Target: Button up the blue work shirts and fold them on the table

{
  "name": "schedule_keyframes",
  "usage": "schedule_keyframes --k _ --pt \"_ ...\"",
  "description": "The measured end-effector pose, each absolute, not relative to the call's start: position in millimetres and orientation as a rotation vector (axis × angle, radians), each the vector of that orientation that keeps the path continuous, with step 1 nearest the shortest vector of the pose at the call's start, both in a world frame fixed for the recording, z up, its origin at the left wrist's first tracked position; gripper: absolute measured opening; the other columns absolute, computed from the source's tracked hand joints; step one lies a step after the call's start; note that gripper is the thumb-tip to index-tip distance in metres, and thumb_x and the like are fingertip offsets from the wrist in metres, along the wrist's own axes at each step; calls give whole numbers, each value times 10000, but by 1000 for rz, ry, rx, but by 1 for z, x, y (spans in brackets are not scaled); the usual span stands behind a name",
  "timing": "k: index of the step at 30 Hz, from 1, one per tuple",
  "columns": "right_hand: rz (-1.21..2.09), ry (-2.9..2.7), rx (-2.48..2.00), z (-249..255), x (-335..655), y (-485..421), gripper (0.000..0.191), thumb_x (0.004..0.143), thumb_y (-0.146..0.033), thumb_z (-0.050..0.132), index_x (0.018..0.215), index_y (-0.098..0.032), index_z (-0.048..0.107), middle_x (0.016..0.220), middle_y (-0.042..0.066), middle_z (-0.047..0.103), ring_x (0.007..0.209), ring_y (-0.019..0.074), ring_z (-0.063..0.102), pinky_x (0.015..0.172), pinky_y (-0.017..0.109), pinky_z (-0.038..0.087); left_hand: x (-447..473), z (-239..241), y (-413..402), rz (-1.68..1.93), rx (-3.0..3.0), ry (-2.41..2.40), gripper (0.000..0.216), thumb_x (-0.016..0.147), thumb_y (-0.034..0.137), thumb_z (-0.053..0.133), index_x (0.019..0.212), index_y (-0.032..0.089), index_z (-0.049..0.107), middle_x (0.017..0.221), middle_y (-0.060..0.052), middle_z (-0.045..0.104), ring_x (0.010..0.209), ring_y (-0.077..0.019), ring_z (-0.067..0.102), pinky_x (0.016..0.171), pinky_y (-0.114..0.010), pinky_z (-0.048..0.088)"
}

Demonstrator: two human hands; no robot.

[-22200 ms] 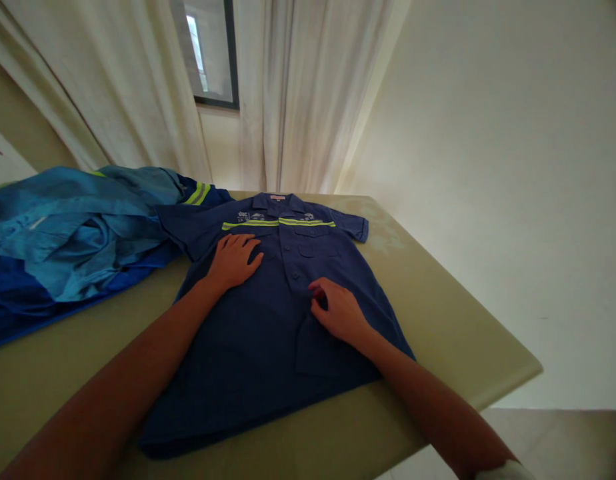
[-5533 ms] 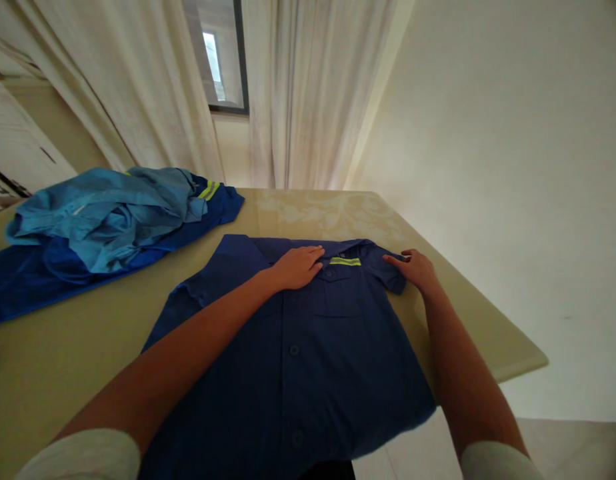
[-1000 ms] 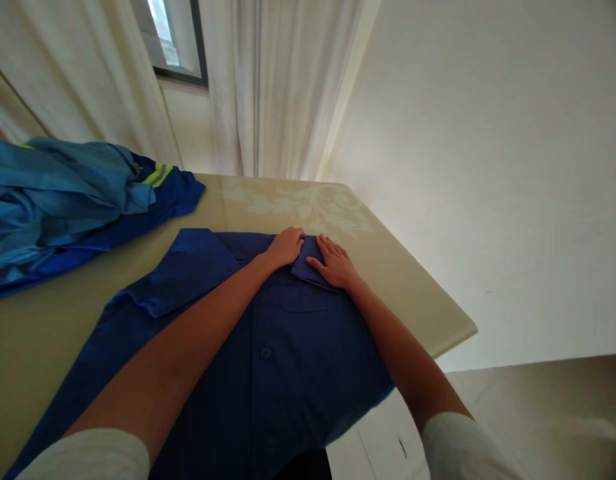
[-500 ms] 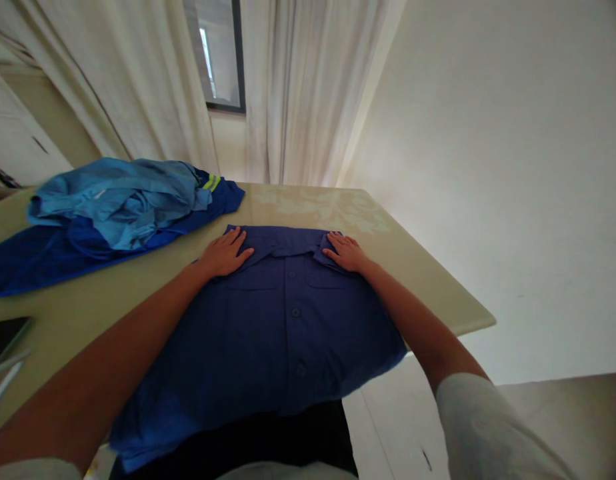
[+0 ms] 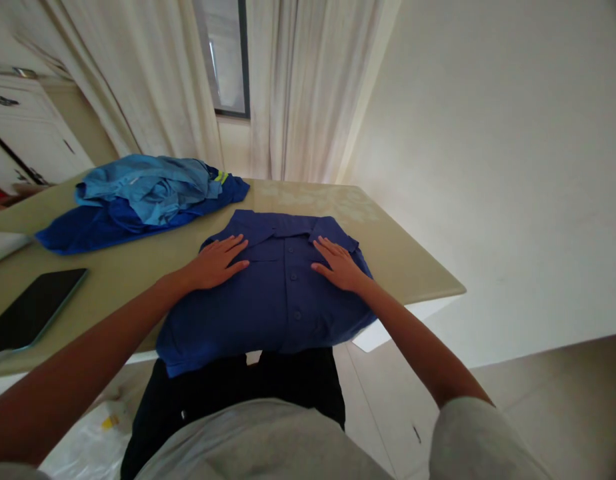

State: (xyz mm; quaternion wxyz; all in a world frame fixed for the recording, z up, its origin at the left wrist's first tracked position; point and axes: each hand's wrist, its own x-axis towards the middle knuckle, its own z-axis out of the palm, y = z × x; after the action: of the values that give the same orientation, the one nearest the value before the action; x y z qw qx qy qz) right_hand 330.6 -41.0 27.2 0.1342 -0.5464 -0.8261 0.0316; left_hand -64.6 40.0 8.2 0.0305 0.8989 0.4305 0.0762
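A dark blue button-up shirt [image 5: 258, 300] lies front side up on the table, its collar toward the far side and its lower part hanging over the near edge. My left hand [image 5: 215, 261] rests flat on the shirt's left chest area, fingers spread. On the opposite side, my right hand [image 5: 338, 263] presses flat just below the collar, its fingers also apart. Buttons run down the middle between the two hands. Neither hand grips the cloth.
A heap of light blue and darker blue clothes [image 5: 153, 190] sits at the back left of the table [image 5: 398, 260]. A dark tablet [image 5: 35, 310] lies near the left edge. The wall [image 5: 513, 167] stands to the right, with curtains [image 5: 308, 93] behind.
Both hands have slid from the collar down toward me over the shirt, staying flat. The view has shifted, so more of the tablet and floor shows.
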Motion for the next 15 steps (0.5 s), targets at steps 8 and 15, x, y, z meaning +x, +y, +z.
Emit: schedule_keyframes --k 8,15 --pt "108 -2484 -1664 3 343 -117 764 1031 -749 336 1668 -327 324 1745 69 255 1611 291 253 1313 535 205 -93 -10 -39 176 2747 1363 749 1035 698 313 1670 302 317 1748 -72 233 1608 -330 250 1293 -536 220" --pt "241 -2502 -1714 21 365 -33 750 1042 -699 368 1677 -305 304 1751 45 223 1622 290 213 1328 529 169 -43 5 30 167 2671 1458 754 1034 655 319 1656 232 365 1742 -117 258 1607 -338 254 1283 -560 220"
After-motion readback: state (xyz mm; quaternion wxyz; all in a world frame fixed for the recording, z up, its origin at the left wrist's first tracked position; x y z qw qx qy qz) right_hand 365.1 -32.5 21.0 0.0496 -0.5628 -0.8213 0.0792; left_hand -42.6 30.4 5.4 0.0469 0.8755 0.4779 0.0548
